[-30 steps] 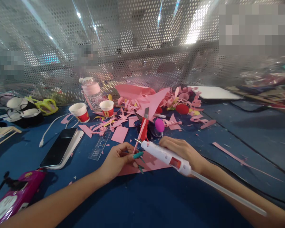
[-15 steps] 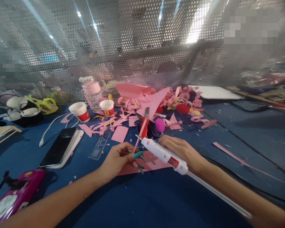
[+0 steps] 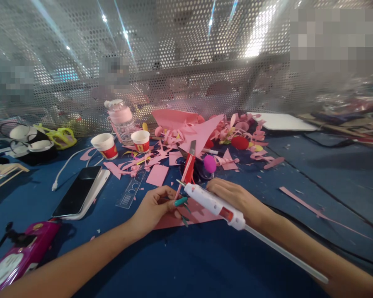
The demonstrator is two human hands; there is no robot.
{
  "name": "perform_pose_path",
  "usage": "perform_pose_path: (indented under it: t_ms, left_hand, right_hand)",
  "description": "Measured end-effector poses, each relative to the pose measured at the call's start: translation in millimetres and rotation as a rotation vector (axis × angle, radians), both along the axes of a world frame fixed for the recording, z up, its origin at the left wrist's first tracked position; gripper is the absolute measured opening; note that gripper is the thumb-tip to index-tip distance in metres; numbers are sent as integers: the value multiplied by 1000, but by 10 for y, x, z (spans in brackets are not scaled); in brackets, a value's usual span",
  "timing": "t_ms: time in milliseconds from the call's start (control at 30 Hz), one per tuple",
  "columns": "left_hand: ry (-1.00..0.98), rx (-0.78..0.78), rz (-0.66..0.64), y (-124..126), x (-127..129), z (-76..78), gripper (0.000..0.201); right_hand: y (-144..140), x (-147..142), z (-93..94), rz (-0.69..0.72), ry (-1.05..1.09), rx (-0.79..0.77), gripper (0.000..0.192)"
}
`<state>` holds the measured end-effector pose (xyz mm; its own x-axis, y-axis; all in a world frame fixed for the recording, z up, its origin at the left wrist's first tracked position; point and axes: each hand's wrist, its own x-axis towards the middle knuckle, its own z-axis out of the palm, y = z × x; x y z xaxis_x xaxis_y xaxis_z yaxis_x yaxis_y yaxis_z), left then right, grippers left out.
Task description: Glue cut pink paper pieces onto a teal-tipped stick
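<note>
Glue gun [image 3: 214,204] dipped slightly in right hand [image 3: 236,198]

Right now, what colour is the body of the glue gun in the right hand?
White, with a small red patch near the back; the glue gun shows clearly in the head view.

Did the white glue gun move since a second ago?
Barely. The glue gun in the right hand keeps its nozzle beside the red cutter, as before; only small wobbles show.
</note>
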<state>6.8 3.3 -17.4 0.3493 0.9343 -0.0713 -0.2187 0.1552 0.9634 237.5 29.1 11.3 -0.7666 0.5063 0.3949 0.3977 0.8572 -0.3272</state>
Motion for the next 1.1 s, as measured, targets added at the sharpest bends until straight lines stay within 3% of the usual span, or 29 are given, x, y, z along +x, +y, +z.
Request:
perform_pose_path:
  t_ms: [133,433,500,700,900,1100]
  left_hand:
    - [3,-9,10,3,9,22,19]
    - [17,-3,17,-5,9,18,21]
    - [15,0,14,2,7,15,21]
    - [0,-12,12,2,11,20,18]
    - [5,5,-8,-10,-2,13,15]
    - [21,-5,15,-4,0,8,18]
  right_hand:
    - [5,-3,-3,65,-14,-34,28]
    - [23,33,-28,-171,88,44,13]
    - [19,28,-18,-153,74,30,13]
    - [22,11,-11,89,-36,-74,26]
    - [20,5,-16,86,-16,-122,27]
    - [38,32,-39,33,-1,-52,18]
